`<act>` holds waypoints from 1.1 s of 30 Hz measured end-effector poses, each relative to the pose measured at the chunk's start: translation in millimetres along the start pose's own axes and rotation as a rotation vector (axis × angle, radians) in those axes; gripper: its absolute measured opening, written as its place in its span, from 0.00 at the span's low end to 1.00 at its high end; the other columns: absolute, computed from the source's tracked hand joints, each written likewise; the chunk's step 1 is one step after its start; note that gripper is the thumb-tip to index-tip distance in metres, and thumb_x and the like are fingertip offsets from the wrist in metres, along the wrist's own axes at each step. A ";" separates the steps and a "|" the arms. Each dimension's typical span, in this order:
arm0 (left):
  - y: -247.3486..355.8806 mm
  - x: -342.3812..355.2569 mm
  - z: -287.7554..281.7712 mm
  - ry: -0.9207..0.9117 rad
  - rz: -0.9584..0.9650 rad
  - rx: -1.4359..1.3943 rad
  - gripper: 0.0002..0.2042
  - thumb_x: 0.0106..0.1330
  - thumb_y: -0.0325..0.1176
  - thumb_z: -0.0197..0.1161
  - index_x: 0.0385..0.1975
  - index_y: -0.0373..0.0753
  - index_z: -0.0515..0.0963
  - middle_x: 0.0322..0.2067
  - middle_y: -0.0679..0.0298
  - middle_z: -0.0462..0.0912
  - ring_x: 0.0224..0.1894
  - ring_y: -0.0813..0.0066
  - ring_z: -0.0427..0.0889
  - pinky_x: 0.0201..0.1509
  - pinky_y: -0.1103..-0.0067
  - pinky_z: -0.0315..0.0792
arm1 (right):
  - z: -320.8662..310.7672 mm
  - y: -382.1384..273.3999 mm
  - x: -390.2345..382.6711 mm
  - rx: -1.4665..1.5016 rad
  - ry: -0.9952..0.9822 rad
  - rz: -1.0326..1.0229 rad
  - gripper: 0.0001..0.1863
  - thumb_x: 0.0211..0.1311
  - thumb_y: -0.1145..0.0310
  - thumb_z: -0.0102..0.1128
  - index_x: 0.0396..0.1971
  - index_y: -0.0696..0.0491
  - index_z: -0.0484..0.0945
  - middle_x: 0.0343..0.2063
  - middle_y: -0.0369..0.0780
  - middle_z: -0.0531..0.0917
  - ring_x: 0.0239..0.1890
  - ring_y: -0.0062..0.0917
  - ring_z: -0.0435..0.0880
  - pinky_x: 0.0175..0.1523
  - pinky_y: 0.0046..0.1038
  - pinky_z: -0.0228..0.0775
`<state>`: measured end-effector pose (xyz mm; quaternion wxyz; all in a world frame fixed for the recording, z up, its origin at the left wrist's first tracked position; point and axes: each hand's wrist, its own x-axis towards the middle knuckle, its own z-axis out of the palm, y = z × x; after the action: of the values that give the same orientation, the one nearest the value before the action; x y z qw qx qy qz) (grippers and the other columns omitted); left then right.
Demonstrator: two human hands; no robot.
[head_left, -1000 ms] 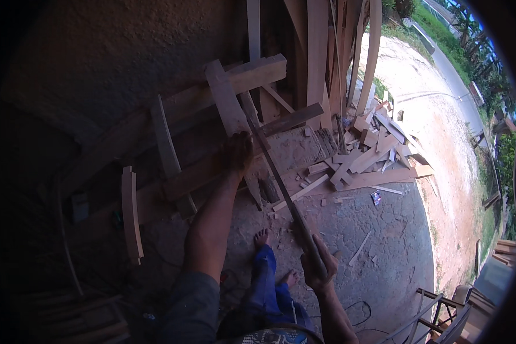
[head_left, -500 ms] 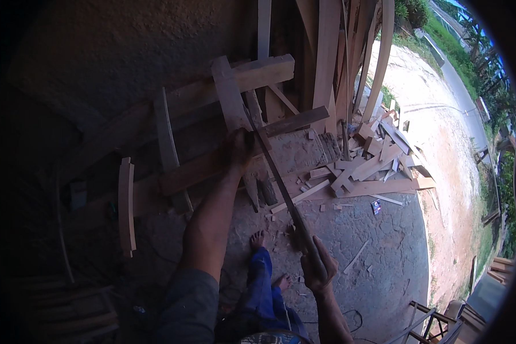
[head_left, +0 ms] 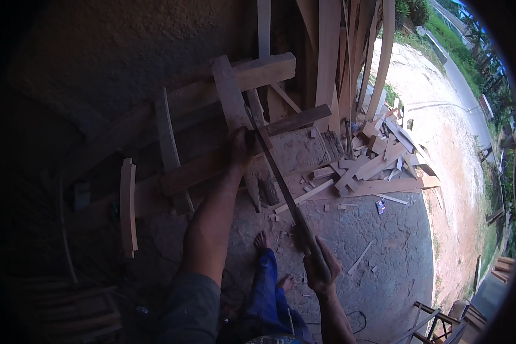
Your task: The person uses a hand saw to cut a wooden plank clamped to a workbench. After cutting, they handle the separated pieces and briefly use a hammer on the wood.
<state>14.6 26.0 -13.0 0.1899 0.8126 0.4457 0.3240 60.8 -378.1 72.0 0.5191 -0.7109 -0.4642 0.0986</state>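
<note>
Two hands, set well apart: the left hand [head_left: 242, 146] ahead, over the timber frame [head_left: 266, 70]; the right hand [head_left: 324, 268] back toward the body and off to the right, above the floor [head_left: 393, 243]. Between them, a long slim tool [head_left: 288, 200], seen nearly edge-on and saw-like in outline. Its long axis slants from the right hand, away and leftward, the thin end passing just right of the left hand. Right hand is wrapped round the thick near end and is clearly the nearer to that handle; left lies close to the far stretch, contact not readable. Left hand rests at the near end of a pale board [head_left: 228, 92], fingers bent, in shadow; pressing or gripping, cannot tell. That board runs from the frame's far edge back toward its near side, meeting the tool at a narrow angle. A darker bar [head_left: 300, 119] juts right beyond the tool. Offcuts [head_left: 375, 155] heap farther right, near the floor's bright edge.
</note>
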 end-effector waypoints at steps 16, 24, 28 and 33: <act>21.3 0.1 -23.1 -0.027 -0.022 0.033 0.16 0.73 0.46 0.56 0.37 0.38 0.82 0.41 0.44 0.83 0.47 0.42 0.83 0.51 0.57 0.75 | -29.0 -16.7 -33.4 0.100 -0.021 0.035 0.26 0.65 0.72 0.67 0.61 0.66 0.75 0.49 0.54 0.86 0.49 0.40 0.90 0.51 0.32 0.83; 9.5 0.3 -12.5 -0.100 -0.084 -0.002 0.17 0.75 0.46 0.54 0.39 0.39 0.81 0.43 0.46 0.84 0.49 0.43 0.82 0.53 0.56 0.74 | 33.9 5.7 43.6 0.165 -0.056 0.142 0.29 0.61 0.75 0.71 0.63 0.59 0.75 0.41 0.48 0.88 0.38 0.30 0.92 0.42 0.28 0.79; 4.1 -0.5 -11.0 -0.061 -0.001 0.039 0.18 0.75 0.48 0.52 0.40 0.40 0.82 0.44 0.47 0.84 0.49 0.43 0.82 0.54 0.55 0.73 | -14.7 -9.9 -24.6 -0.033 -0.048 0.003 0.27 0.66 0.71 0.68 0.62 0.64 0.74 0.46 0.52 0.87 0.45 0.37 0.92 0.46 0.33 0.83; 28.5 -0.1 -13.4 -0.020 -0.030 -0.016 0.18 0.75 0.47 0.51 0.40 0.39 0.81 0.42 0.49 0.84 0.49 0.45 0.83 0.54 0.55 0.74 | -18.4 -15.4 -26.3 -0.068 -0.055 0.056 0.27 0.64 0.70 0.68 0.62 0.63 0.75 0.45 0.51 0.88 0.42 0.36 0.92 0.46 0.32 0.83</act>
<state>22.4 11.1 13.7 0.2054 0.8076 0.4532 0.3165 49.2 -409.6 83.9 0.4787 -0.7378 -0.4613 0.1169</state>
